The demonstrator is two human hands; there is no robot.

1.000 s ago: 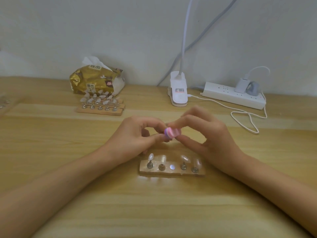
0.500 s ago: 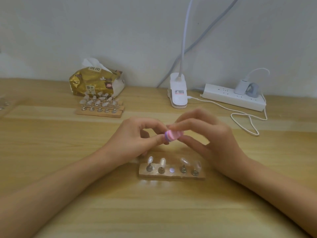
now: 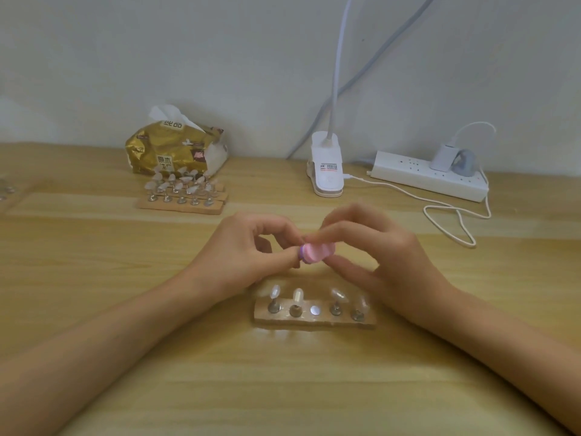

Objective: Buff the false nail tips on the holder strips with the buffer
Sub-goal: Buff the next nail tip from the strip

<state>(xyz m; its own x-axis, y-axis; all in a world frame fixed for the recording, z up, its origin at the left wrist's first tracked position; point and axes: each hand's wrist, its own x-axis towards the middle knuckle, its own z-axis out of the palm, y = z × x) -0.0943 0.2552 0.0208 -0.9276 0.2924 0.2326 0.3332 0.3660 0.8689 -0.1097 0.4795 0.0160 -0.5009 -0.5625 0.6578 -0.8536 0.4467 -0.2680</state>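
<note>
Pink buffer (image 3: 317, 252), frame centre, is pinched by the right hand (image 3: 386, 256). The left hand (image 3: 242, 250) pinches something hidden, likely a tip. Stroke lightly, bracing both hands.

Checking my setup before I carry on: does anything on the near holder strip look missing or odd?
Yes. On the near holder strip, the middle spot is only a bare metal disc, while four nail tips stand on posts beside it, two each side. The right hand pinches the pink buffer above; nothing else stands out.
</note>
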